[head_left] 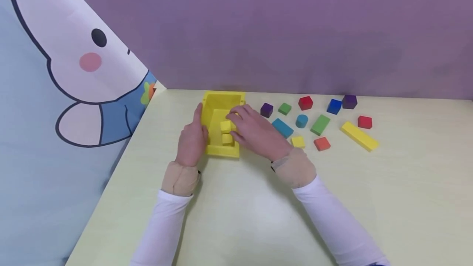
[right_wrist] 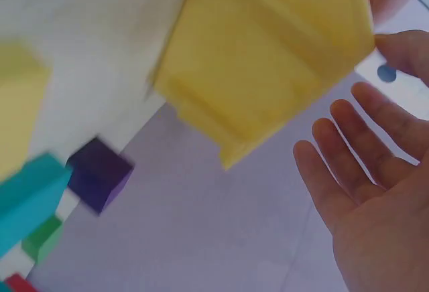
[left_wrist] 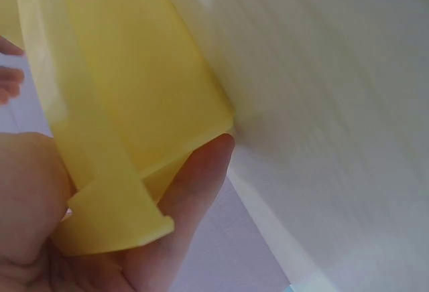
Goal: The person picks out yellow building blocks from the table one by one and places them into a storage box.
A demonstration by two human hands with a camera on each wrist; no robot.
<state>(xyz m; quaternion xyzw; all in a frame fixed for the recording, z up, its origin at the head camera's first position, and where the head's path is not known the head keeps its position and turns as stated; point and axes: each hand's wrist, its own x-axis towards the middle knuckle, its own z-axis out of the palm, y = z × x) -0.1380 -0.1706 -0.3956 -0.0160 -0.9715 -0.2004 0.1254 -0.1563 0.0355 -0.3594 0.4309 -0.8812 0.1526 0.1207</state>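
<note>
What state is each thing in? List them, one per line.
Yellow box: open-topped, on the table, two yellow cubes inside.
Left hand: fingers straight, pressed against the box's left side.
Right hand: open, over the box, holding nothing.
Loose blocks: lying apart on the table, right of the box.

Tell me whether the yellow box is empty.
Not empty: the yellow box holds two yellow blocks, seen from the head view beside the right hand.
</note>
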